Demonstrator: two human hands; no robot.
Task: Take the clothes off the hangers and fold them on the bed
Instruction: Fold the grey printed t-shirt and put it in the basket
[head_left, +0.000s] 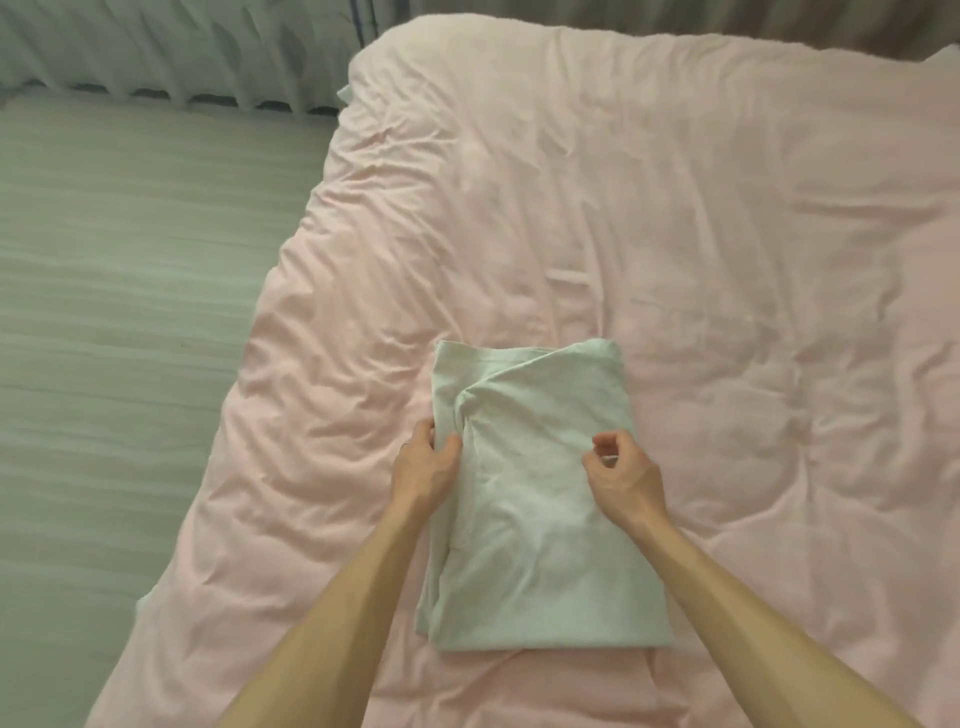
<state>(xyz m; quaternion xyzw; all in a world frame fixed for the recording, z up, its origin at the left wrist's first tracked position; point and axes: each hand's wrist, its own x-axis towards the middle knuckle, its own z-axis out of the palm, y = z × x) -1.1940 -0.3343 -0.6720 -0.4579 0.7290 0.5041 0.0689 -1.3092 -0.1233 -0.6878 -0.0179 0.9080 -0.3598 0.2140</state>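
A pale mint-white garment (535, 545), folded into a long rectangle, lies on the pink bed cover (675, 234) near the front. My left hand (426, 462) pinches a fold at the garment's left edge, thumb on top and fingers beside it. My right hand (626, 470) is over the garment's right edge with its fingers and thumb curled. The frame does not show whether it holds cloth. The far end of the garment has a diagonal flap folded over. No hanger is in view.
The bed's left edge runs diagonally; beyond it is a pale wood-look floor (130, 312). Grey curtains (156, 47) hang along the back. The pink cover stretches wide to the right and behind the garment.
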